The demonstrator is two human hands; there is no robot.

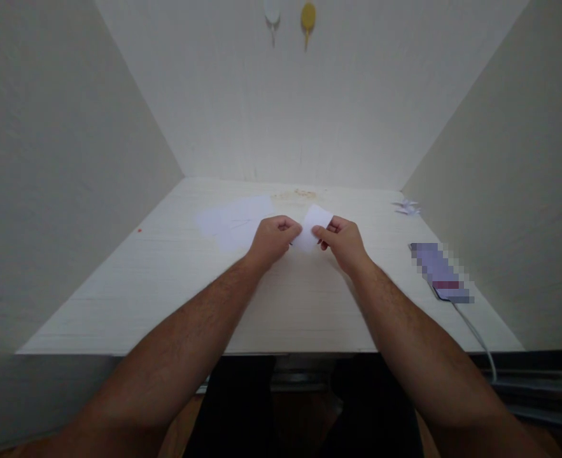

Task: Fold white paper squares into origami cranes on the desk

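The left hand (pixel 272 240) and right hand (pixel 346 243) pinch opposite edges of a small, flat white paper piece (pixel 312 220) between them, probably to steady it, with thin white paper sheets (pixel 230 224) beyond the left.

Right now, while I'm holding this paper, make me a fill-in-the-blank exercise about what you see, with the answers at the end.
The small white paper is held between the left hand and the ____.
On the wall, a white hook sits beside another hook coloured ____.
The loose white sheets lie toward the person's ____ side of the table.
The pixelated device with the white cable lies toward the person's ____.

Missing words: right hand; yellow; left; right.
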